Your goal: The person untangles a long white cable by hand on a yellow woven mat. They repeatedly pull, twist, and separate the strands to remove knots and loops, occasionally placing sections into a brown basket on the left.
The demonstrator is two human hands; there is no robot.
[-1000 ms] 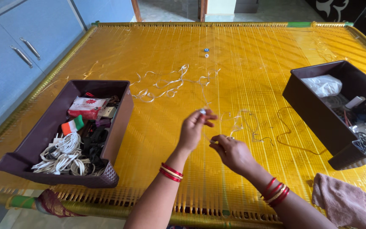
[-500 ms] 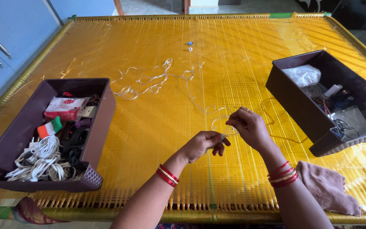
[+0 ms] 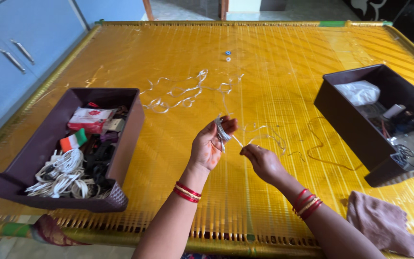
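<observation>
A long clear plastic cord [image 3: 188, 93] lies in loose curls on the yellow woven cot [image 3: 264, 62] and runs toward me. My left hand [image 3: 211, 144] is raised palm-up with several turns of the cord wound around its fingers. My right hand [image 3: 260, 160] sits just to the right and pinches the same cord between thumb and fingers, a short taut stretch joining both hands. More loops of the cord [image 3: 269, 136] trail beyond my right hand.
A dark purple bin [image 3: 130, 139] at left holds white cables, black straps and a red packet. A second dark bin [image 3: 346, 115] at right holds a white bag and wires. A pink cloth [image 3: 384, 225] lies front right. Blue cabinet doors [image 3: 20, 52] stand left.
My left hand rose and turned palm-up with cord coils on its fingers. My right hand dropped lower and right of it, still pinching the cord. The view shifted slightly.
</observation>
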